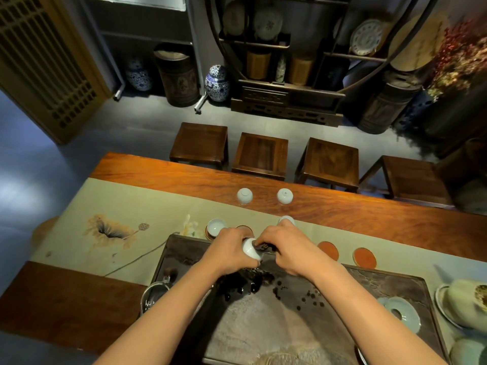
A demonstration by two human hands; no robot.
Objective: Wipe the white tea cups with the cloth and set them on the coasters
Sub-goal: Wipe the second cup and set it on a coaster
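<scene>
White cup (251, 252) tipped on its side, gripped in the left hand (228, 250) over the tray (382, 283); right hand (286, 246) at three o'clock pinches the dark cloth (263, 247) into its mouth, both forearms stretched forward.

Both forearms are bare all the way up, so no sleeves in sight. The left hand (226, 250) and right hand (287, 246) are bare too: no gloves, rings, or watch on either wrist. Fingers look slim, nails short.
</scene>
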